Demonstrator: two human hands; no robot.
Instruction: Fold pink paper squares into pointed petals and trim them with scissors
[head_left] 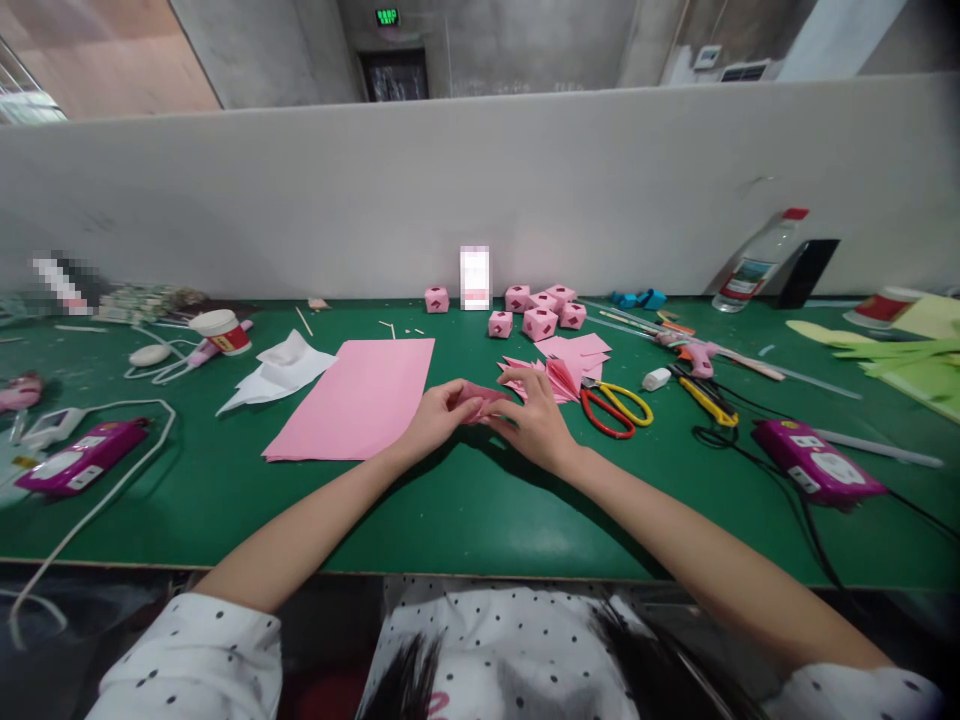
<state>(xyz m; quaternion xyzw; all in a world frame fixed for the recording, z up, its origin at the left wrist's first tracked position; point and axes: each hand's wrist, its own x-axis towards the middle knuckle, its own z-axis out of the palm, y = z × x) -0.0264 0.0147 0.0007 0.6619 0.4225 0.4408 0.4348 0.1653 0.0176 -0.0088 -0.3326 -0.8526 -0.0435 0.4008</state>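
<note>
My left hand (435,418) and my right hand (534,425) meet at the middle of the green table (465,510). Both pinch a small folded pink paper piece (480,398) between their fingertips, just above the table. A large pink paper sheet (356,398) lies flat to the left of my left hand. A pile of folded pink paper squares (564,368) lies just beyond my right hand. Several finished pink paper cubes (538,308) stand further back near the grey partition.
Red-and-yellow scissors (615,405) lie right of my right hand, with a glue gun (694,355), a yellow cutter (705,398) and a purple power strip (817,462) beyond. Left: white paper (281,370), a glue cup (221,332), another purple power strip (79,458). A bottle (757,262) stands back right.
</note>
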